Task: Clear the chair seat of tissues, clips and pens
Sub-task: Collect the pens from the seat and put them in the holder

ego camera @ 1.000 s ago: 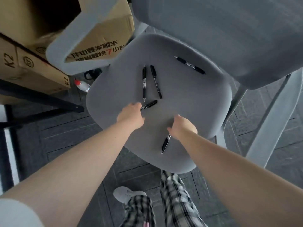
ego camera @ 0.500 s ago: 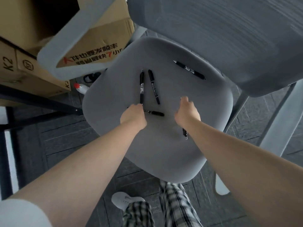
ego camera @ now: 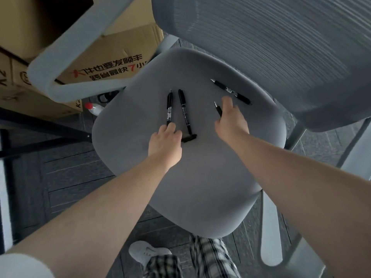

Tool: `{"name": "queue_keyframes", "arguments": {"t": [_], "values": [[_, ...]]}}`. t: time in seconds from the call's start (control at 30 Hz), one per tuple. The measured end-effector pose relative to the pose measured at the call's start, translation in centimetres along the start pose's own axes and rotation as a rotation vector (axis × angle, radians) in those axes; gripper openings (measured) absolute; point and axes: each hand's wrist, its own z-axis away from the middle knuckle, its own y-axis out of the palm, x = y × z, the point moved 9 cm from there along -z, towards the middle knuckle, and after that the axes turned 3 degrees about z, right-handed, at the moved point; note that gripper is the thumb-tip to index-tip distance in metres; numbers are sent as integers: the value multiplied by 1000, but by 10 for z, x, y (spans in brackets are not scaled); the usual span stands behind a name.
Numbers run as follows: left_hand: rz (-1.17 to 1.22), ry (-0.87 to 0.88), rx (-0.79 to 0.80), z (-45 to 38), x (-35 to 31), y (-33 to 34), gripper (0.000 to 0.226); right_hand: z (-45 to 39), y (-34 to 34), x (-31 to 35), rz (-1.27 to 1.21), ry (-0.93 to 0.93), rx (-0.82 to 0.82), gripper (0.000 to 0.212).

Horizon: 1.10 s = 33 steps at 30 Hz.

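Right hand (ego camera: 230, 121) grips a pen (ego camera: 218, 109) (mid-seat) — chair seat (ego camera: 200, 187) front bare

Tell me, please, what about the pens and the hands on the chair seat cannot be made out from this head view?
- Right hand: it hides most of the pen that it carries; only the tip shows.
- Left hand: it covers one end of the short pen; whether it grips it cannot be told.
- Print on the pens: too small to read.
- Cardboard box: its lettering is cut off by the chair seat.
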Motion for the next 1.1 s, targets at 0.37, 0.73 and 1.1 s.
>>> {"name": "queue_keyframes", "arguments": {"t": [0.37, 0.73, 1.1], "values": [[642, -435, -138, -40, 48, -28, 15, -54, -20, 12, 152, 12, -124, 44], [653, -603, -7, -66, 29, -3, 70, -69, 0, -6, 155, 146, 2, 41], [642, -528, 134, -37, 47, 5, 23, -27, 15, -5, 197, 109, 59, 33]]}}
